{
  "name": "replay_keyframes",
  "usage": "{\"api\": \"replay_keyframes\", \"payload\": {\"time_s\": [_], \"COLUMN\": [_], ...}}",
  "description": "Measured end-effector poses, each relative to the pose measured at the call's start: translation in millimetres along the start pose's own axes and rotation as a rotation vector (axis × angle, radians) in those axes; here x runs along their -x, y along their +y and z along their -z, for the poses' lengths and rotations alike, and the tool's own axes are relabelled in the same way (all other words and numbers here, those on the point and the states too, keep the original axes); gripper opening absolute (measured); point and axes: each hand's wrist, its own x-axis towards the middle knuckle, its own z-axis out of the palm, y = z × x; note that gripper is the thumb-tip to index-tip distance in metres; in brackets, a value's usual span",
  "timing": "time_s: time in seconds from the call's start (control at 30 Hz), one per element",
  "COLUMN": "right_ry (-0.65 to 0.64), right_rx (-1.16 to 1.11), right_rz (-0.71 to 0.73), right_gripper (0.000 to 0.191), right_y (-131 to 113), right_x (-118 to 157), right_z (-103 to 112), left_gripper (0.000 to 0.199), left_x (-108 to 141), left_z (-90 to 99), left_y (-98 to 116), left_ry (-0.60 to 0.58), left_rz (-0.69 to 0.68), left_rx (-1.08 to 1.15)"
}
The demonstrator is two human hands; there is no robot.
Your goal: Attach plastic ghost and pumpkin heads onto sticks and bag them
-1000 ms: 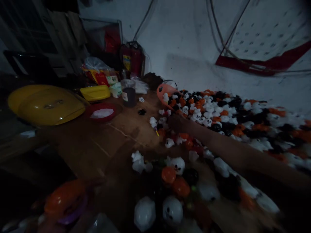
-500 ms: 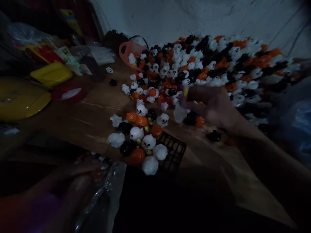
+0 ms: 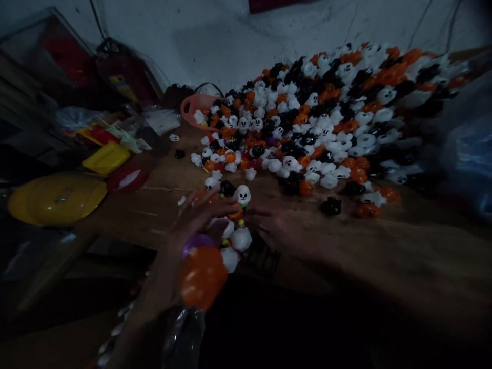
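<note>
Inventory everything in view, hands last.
Figures: uncountable, white/orange/black, centre to right
Container: one, salmon, upper centre
Rack: one, black, lower centre
Large pumpkin: one, orange, by left wrist
Tray: one, yellow, left
Domed item: one, yellow, left
Dish: one, red, near tray
Extinguisher: at least one, red, upper left
Packages: several, mixed, back left
Bag: one, bluish, far right
Table: one, brown, beneath figures
Wall: one, white, behind
Left hand: one, over figures
Right hand: one, near rack

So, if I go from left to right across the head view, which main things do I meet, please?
Yellow hard hat → red dish → left hand → right hand → black toy lying apart from the pile → bluish plastic.
</note>
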Motion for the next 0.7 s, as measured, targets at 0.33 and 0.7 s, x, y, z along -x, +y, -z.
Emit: {"api": "replay_keyframes", "payload": {"time_s": [0.33, 0.7], "right_ry": [0.039, 0.207], "right_rx": [-0.120, -0.235], "right_rz": [-0.123, -0.388], "right_gripper": [0.018, 0.032], "right_y": [0.5, -43.2], "right_x": [-5.6, 22.3], "right_z": [-4.4, 15.2], "left_gripper": [0.039, 0.050], "left_x": [-1.7, 0.8], "left_z": [-13.5, -19.3], "left_y": [24.6, 21.8], "left_ry": [-0.088, -0.026], "left_rz": [-0.026, 0.038], "left_rx": [0.014, 0.058]}}
